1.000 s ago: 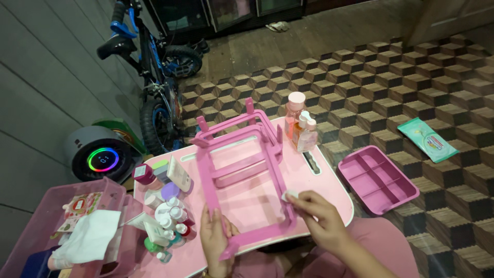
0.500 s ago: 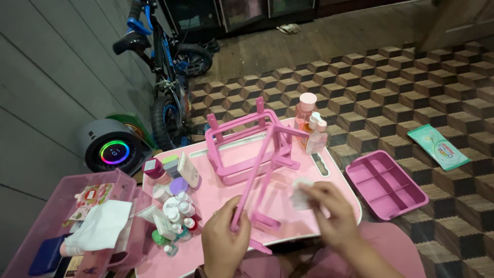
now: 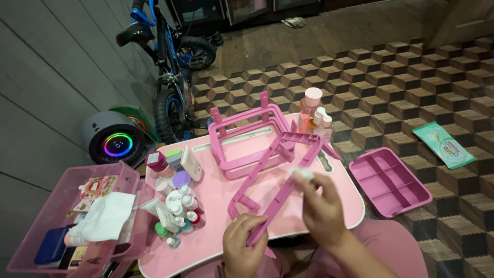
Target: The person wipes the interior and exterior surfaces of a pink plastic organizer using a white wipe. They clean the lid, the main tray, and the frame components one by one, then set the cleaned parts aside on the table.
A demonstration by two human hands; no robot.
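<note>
Head view, two pink frames [image 3: 242, 141], left hand [image 3: 246, 246] gripping one (tilted) [image 3: 280, 183], right hand [image 3: 321, 206] pinching white wipe [image 3: 301, 172].

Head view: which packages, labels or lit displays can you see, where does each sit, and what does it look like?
Wipes pack: flat, green, on the floor at far right.
Round speaker: grey, glowing rainbow ring, left of the table.
Printed card: red and white, in the pink bin.
Small bottles: white labels, on the table's left.
</note>
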